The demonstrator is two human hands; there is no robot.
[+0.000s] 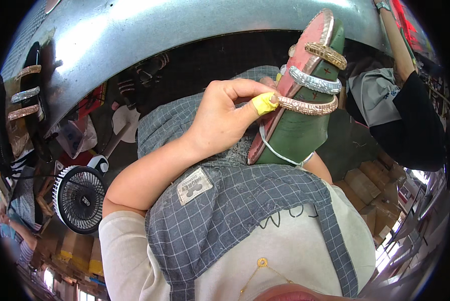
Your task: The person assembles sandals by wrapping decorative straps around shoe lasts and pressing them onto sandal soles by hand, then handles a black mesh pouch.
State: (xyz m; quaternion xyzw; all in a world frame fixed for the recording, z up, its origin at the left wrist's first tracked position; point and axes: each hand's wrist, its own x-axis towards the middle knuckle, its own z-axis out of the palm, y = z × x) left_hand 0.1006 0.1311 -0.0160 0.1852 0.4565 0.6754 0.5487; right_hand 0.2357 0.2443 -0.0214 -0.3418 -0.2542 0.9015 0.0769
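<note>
A green shoe last (301, 131) stands tilted in front of my lap, with a pink sole (307, 44) along its left side. Three sparkling sandal straps cross it: a gold strap (326, 55) on top, a silver strap (315, 81) in the middle and a rose-gold strap (307, 106) lowest. My left hand (227, 111), its thumb wrapped in yellow tape, pinches the left end of the rose-gold strap at the sole's edge. A thin white cord (272, 149) loops round the last's lower part. My right forearm (318, 168) passes behind the last, which hides most of that hand.
A metal worktable (184, 25) curves across the far side. More strapped sandals (26, 95) hang or stand at the left, above a black-and-white fan (82, 198). At the right are another person's arm (398, 45) and stacked cardboard boxes (360, 183).
</note>
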